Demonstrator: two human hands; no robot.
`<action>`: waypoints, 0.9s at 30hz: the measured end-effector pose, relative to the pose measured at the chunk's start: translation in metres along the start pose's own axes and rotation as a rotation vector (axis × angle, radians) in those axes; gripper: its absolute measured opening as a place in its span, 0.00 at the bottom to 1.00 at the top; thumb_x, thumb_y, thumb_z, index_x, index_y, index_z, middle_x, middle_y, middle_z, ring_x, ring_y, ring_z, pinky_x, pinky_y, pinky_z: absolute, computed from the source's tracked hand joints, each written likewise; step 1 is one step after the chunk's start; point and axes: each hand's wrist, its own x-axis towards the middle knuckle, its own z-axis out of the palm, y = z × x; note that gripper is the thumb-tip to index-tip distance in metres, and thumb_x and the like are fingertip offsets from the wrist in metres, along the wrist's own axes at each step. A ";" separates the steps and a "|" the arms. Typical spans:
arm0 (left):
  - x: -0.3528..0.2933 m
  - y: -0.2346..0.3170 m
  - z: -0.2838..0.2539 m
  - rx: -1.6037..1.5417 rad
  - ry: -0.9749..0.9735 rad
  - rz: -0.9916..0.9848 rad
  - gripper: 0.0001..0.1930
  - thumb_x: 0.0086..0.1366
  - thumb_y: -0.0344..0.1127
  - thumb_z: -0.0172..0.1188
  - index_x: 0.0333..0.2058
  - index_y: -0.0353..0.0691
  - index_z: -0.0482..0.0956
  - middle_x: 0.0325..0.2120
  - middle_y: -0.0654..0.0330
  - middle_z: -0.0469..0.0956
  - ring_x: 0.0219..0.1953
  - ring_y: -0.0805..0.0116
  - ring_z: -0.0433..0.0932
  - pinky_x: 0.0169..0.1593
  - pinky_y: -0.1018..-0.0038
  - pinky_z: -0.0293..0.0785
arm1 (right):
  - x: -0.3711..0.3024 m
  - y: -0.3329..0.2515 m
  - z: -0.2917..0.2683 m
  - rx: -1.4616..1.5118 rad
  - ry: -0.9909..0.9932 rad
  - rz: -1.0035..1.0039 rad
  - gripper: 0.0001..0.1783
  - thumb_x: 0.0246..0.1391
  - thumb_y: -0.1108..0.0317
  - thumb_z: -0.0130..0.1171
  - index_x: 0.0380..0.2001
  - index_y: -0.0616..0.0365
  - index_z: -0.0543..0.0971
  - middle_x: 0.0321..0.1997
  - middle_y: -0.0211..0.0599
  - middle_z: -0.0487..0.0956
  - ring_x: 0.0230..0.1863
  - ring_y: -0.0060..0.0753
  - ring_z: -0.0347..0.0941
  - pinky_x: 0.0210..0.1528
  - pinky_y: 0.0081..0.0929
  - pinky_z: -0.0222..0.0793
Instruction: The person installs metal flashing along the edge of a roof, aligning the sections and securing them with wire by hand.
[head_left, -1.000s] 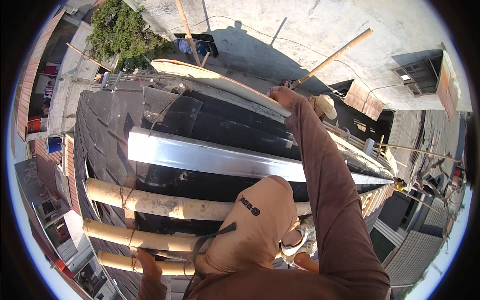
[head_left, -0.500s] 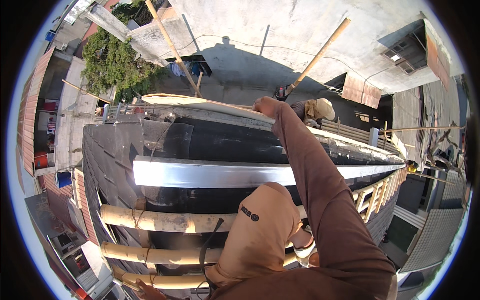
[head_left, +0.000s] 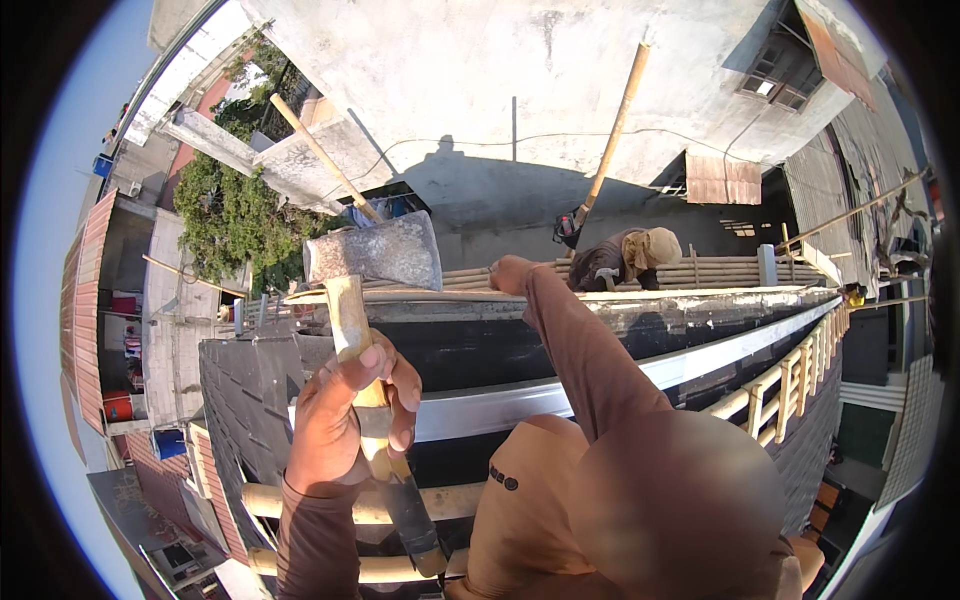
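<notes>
My left hand (head_left: 335,420) is wrapped round the wooden handle of a hatchet (head_left: 385,250), raised in front of me. Its wide, worn grey blade points right, and dark wrapping covers the lower handle. Ahead of me, with the arm stretched out, my right hand (head_left: 512,275) is closed over the edge of a long thin wooden board (head_left: 455,294) along the far side of the roof. Its fingertips are hidden. A long shiny metal strip (head_left: 490,408) runs across the black roof covering (head_left: 450,342) between the board and my bent knee.
Bamboo poles (head_left: 262,500) lie across the roof on the near left, and a bamboo ladder (head_left: 770,385) on the right. Beyond the roof edge a co-worker (head_left: 650,250) in a cap bends beside bamboo scaffolding (head_left: 715,270). An upright bamboo pole (head_left: 620,120) stands before a pale wall.
My left hand has come up from the bamboo poles at the lower left, now with the hatchet. The right hand has moved slightly left and lower, and the board's raised left part has dropped.
</notes>
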 end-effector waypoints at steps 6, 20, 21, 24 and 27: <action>0.254 -0.003 0.004 -0.058 -0.037 -0.211 0.10 0.78 0.40 0.51 0.38 0.40 0.70 0.48 0.43 0.81 0.52 0.49 0.84 0.50 0.53 0.85 | -0.007 -0.007 -0.007 -0.128 -0.041 -0.030 0.18 0.61 0.66 0.53 0.45 0.58 0.90 0.49 0.52 0.87 0.52 0.55 0.84 0.55 0.44 0.79; 0.351 -0.135 -0.098 0.146 0.395 -0.682 0.18 0.74 0.38 0.50 0.58 0.37 0.61 0.54 0.40 0.69 0.59 0.26 0.72 0.56 0.13 0.61 | -0.031 -0.028 -0.034 0.135 -0.023 0.090 0.17 0.63 0.67 0.55 0.47 0.60 0.89 0.50 0.49 0.87 0.53 0.53 0.84 0.55 0.43 0.78; 0.348 -0.139 -0.099 0.166 0.388 -0.639 0.19 0.74 0.38 0.51 0.58 0.36 0.61 0.52 0.42 0.69 0.58 0.29 0.74 0.53 0.16 0.67 | -0.030 -0.026 -0.032 0.180 0.014 0.081 0.16 0.64 0.68 0.55 0.46 0.60 0.88 0.48 0.49 0.88 0.51 0.52 0.84 0.55 0.43 0.79; 0.340 -0.142 -0.098 0.275 0.360 -0.547 0.19 0.74 0.37 0.56 0.57 0.35 0.63 0.47 0.46 0.68 0.53 0.38 0.79 0.42 0.29 0.81 | -0.033 -0.024 -0.031 0.535 0.115 0.211 0.12 0.65 0.70 0.57 0.44 0.61 0.87 0.42 0.45 0.88 0.45 0.46 0.86 0.48 0.40 0.82; 0.337 -0.138 -0.090 0.387 0.220 -0.559 0.18 0.73 0.34 0.58 0.55 0.34 0.65 0.47 0.48 0.68 0.50 0.47 0.83 0.37 0.42 0.89 | -0.037 -0.030 -0.039 1.251 0.207 0.515 0.08 0.66 0.71 0.59 0.42 0.61 0.84 0.39 0.39 0.86 0.37 0.36 0.87 0.40 0.37 0.83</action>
